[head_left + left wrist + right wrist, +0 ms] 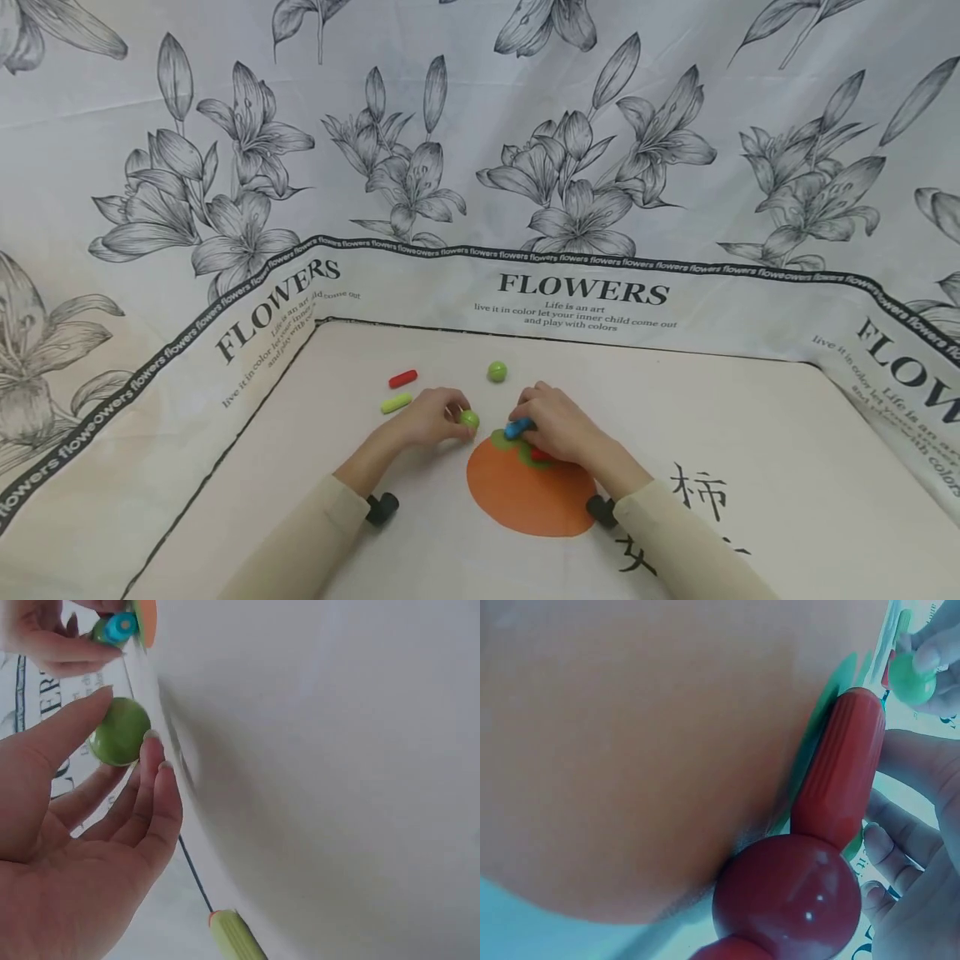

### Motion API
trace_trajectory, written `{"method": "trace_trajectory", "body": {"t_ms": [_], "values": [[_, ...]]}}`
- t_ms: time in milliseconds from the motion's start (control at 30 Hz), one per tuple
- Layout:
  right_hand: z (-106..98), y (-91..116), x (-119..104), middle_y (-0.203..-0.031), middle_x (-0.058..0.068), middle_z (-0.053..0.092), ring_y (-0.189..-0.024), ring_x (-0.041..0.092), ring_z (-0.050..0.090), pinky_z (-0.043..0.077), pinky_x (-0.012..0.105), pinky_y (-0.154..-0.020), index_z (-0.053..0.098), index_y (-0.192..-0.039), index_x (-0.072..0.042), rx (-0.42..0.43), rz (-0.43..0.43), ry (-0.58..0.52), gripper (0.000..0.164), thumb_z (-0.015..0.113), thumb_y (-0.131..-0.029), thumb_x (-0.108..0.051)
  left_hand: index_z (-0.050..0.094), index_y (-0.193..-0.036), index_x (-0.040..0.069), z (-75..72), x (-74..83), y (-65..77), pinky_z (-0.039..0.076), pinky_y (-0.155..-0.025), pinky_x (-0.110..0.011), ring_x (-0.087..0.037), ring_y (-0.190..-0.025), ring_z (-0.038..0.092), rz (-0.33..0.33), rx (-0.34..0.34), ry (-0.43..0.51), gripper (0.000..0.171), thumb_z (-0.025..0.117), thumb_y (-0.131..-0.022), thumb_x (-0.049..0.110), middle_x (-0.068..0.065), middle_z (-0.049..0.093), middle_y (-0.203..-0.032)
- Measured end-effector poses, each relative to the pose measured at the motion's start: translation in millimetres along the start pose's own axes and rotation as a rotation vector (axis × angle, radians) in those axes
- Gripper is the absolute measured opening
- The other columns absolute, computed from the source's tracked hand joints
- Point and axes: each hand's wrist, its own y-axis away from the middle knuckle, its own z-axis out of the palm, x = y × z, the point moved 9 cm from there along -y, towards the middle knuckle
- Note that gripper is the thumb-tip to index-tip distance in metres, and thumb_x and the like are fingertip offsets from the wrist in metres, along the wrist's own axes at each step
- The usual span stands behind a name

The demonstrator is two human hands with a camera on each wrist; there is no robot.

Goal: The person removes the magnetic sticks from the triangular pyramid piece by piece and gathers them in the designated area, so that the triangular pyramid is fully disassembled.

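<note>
My left hand [433, 414] pinches a glossy green ball [121, 733] between thumb and fingertips, above the white cloth to the left of the printed orange persimmon [525, 500]. Over the persimmon's green leaves, my right hand [561, 427] holds a short blue stick [517, 428] with its fingers curled round it. A ribbed red stick [840, 769] meets a dark red ball [787, 896] close by that hand in the right wrist view. Part of another red piece [735, 949] shows below the ball. The right palm hides some of these pieces in the head view.
Beyond the left hand lie a red stick [402, 379] and a yellow-green stick [397, 403]. A second green ball [497, 372] sits farther back, between the hands. Flower-printed cloth walls [420, 283] rise at the back and sides. Black printed characters [699, 492] mark the cloth at right.
</note>
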Motion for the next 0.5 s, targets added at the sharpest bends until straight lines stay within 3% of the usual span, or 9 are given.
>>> {"method": "trace_trajectory", "body": {"t_ms": [267,500], "values": [[-7.1,7.9,5.1,-0.106,0.003,0.067,-0.097,0.022,0.054,0.048,0.041,-0.087,0.079,-0.107,-0.009,0.009,0.059,-0.011,0.023,0.084,-0.085,-0.012,0.067,-0.117,0.006,-19.9,-7.7,-34.0,0.052,-0.074,-0.03,-0.021,-0.092,0.058,-0.061,0.141,0.01,0.033,0.08,-0.089,0.019,-0.006,0.065,-0.102],[-18.5,17.8,28.1,-0.117,0.011,0.064,-0.109,0.029,0.06,0.051,0.047,-0.099,0.072,-0.121,0.0,0.061,0.223,-0.154,0.034,0.077,-0.091,-0.014,0.063,-0.121,0.006,-28.4,-20.2,-70.2,0.053,-0.087,-0.038,-0.024,-0.099,0.058,-0.181,0.263,0.044,0.036,0.078,-0.091,0.019,-0.01,0.062,-0.113]]}}
